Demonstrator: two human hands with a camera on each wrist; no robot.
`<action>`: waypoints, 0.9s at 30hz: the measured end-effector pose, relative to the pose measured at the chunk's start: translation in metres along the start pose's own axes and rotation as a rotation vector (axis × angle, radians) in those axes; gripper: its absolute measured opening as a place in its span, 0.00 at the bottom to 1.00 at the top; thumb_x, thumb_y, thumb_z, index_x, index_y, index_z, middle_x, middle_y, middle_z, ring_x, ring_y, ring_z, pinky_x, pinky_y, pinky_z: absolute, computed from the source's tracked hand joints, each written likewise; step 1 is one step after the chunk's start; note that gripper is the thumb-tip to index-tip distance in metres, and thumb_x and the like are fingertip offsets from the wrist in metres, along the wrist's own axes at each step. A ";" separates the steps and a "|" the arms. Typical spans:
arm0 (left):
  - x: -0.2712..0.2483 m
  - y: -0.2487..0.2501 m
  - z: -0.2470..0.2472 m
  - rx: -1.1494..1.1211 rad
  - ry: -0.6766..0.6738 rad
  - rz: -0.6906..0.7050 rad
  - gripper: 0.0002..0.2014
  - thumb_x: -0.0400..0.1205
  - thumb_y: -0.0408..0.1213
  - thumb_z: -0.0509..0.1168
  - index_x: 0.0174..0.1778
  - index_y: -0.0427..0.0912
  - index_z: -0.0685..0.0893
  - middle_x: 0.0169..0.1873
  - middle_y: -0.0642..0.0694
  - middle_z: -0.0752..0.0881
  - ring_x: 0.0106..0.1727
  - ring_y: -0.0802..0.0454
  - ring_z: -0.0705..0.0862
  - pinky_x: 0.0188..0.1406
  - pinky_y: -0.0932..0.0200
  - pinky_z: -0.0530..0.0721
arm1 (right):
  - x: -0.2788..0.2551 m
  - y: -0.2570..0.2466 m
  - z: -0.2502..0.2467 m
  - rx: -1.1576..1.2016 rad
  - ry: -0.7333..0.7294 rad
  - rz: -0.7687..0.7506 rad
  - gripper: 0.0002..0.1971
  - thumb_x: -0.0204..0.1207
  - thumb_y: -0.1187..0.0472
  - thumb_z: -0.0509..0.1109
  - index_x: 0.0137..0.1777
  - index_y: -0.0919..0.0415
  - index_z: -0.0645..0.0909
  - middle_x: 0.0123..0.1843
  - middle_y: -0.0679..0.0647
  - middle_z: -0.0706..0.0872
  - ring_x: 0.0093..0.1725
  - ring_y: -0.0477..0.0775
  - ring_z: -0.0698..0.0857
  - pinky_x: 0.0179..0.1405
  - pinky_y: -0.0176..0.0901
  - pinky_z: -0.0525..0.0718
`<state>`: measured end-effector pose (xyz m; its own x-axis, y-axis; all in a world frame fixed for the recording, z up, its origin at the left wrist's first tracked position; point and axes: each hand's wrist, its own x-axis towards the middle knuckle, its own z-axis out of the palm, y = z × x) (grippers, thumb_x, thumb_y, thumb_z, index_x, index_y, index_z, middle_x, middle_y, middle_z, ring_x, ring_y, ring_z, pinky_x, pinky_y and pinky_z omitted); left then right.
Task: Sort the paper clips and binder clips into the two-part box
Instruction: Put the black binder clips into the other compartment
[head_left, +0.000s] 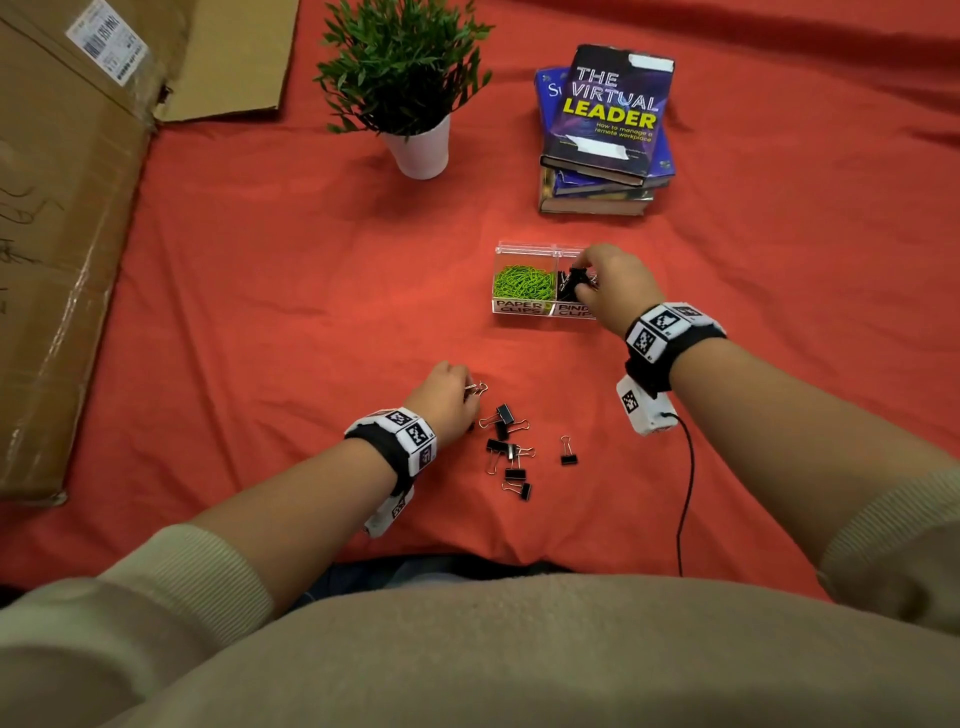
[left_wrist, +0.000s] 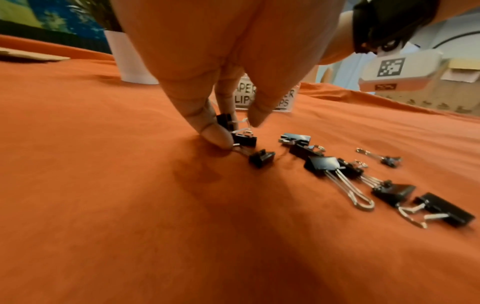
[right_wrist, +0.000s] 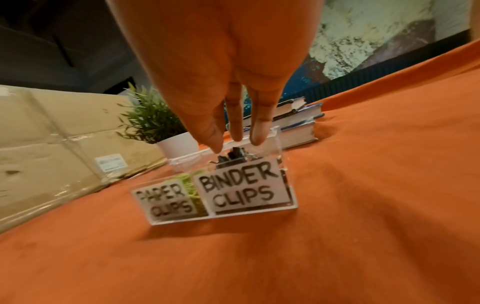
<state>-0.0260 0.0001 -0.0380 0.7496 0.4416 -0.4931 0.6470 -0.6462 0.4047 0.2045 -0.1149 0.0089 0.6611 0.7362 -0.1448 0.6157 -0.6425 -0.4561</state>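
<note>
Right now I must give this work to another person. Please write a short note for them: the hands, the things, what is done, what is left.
Left hand: pinching small black binder clips on the red cloth.
Right hand: fingers straight over the right compartment, labelled BINDER CLIPS, of the clear plastic two-part box; it appears to be letting clips go there.
Done: green paper clips are in the left compartment, labelled PAPER CLIPS; some black clips are in the right one.
Left: several loose black binder clips lie on the cloth near the left hand; move them to the right compartment.
</note>
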 end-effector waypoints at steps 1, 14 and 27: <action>0.000 0.000 0.001 0.026 -0.007 0.008 0.14 0.80 0.41 0.65 0.59 0.39 0.77 0.58 0.40 0.76 0.58 0.40 0.80 0.61 0.49 0.78 | -0.004 -0.002 0.002 -0.019 -0.001 -0.043 0.13 0.72 0.66 0.68 0.56 0.63 0.81 0.57 0.63 0.83 0.59 0.64 0.80 0.58 0.50 0.76; 0.008 0.008 -0.003 0.175 -0.015 0.100 0.15 0.76 0.42 0.67 0.55 0.39 0.78 0.55 0.41 0.78 0.56 0.40 0.81 0.56 0.47 0.80 | -0.126 0.001 0.064 -0.256 -0.655 -0.303 0.12 0.72 0.60 0.69 0.55 0.62 0.78 0.58 0.58 0.76 0.53 0.62 0.82 0.48 0.51 0.81; 0.073 0.117 -0.052 0.038 0.168 0.408 0.12 0.76 0.40 0.66 0.52 0.40 0.78 0.53 0.42 0.78 0.51 0.43 0.80 0.50 0.50 0.80 | -0.072 0.043 0.006 0.471 0.038 0.229 0.05 0.71 0.65 0.73 0.45 0.61 0.88 0.37 0.55 0.89 0.33 0.39 0.84 0.41 0.40 0.82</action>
<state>0.1118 -0.0110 0.0137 0.9569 0.2389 -0.1653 0.2903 -0.8097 0.5100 0.1813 -0.1940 -0.0052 0.7765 0.5743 -0.2591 0.1996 -0.6143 -0.7634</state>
